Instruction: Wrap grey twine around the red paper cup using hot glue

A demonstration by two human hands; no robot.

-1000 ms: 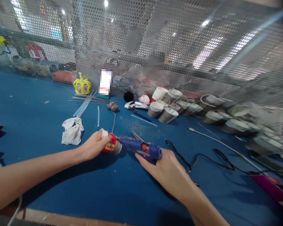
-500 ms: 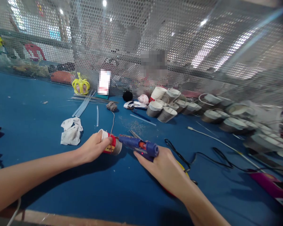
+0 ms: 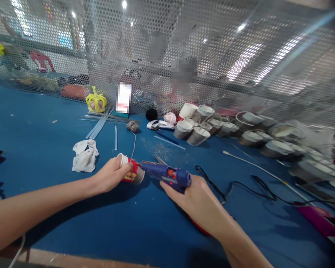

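Tilted on its side, a red-and-white paper cup (image 3: 134,174) is gripped by my left hand (image 3: 111,174); its white rim points left and grey yarn covers its base end. My right hand (image 3: 197,197) is wrapped round a blue glue gun (image 3: 167,173) with a small red light and an orange glue stick. The nozzle is at the cup's side; whether it touches, I cannot tell. A strand of grey yarn (image 3: 134,143) runs from the cup to a small grey yarn ball (image 3: 132,126). Scissors (image 3: 160,160) lie partly behind the gun.
Yarn-wrapped cups (image 3: 198,136) crowd the back right beside a white cord (image 3: 254,167) and black cable (image 3: 259,186). Clear glue sticks (image 3: 100,124), crumpled white material (image 3: 85,156), and a yellow crown-shaped piece (image 3: 96,102) are on the left. A perforated metal screen (image 3: 145,48) borders the table.
The glue gun has shifted slightly to the right with my right hand. My left hand keeps the cup in nearly the same place.
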